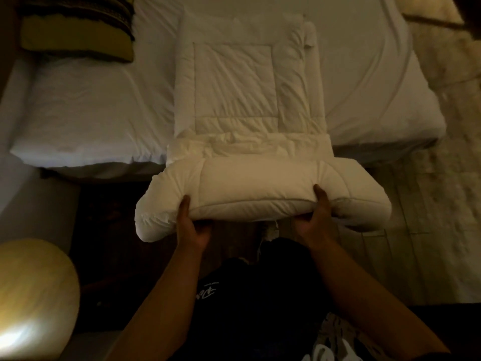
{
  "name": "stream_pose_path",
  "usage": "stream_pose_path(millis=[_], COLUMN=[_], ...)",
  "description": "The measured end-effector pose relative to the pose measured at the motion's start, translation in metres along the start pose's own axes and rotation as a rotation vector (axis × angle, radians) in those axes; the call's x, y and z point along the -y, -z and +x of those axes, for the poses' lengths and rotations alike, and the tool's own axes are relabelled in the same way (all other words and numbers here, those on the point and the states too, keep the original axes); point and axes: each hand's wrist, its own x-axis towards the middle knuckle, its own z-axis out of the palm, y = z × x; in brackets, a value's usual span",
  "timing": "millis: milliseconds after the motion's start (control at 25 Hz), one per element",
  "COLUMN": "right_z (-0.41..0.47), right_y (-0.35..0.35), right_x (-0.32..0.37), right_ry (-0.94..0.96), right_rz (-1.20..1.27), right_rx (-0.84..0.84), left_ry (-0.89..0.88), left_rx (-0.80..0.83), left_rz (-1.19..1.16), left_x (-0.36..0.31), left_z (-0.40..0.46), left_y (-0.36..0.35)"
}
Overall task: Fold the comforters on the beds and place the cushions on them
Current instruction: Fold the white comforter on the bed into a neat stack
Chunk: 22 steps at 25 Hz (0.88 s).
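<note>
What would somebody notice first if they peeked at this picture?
Probably the puffy white comforter, folded into a long strip down the middle of the bed. Its near end hangs off the bed's edge, where the left hand and right hand grip it from below. A dark cushion with yellow sits at the bed's far left corner.

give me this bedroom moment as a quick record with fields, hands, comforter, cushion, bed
left hand: left hand grips the near folded edge of the comforter, thumb on top, fingers under
right hand: right hand grips the same edge further right, thumb on top
comforter: white comforter, folded into a long strip across the bed, near end lifted off the bed edge
cushion: dark cushion with yellow-green edge at far left on the bed, not on the comforter
bed: bed with white sheet
</note>
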Motion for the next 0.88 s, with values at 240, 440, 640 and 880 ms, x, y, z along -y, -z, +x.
stream_pose_path(millis=[240,440,640,880], right_z=[0.096,0.154,0.197,0.271], right_y=[-0.084,-0.163,-0.247,-0.34], right_x=[0.045,0.08,0.104,0.122], right_ry=[0.119,0.161,0.328,0.423], right_rz=[-0.15,-0.381,-0.504,-0.348], right_rx=[-0.072,-0.049,-0.179,-0.336], left_ry=[-0.085,-0.158,-0.165,-0.161], left_rx=[-0.01,-0.148,-0.135,-0.06], left_rz=[0.063,0.107,0.191,0.263], left_x=[-0.04,-0.086,-0.131,-0.184], left_z=[0.077,0.122,0.17,0.246], left_y=[-0.1,-0.191,-0.26,-0.344])
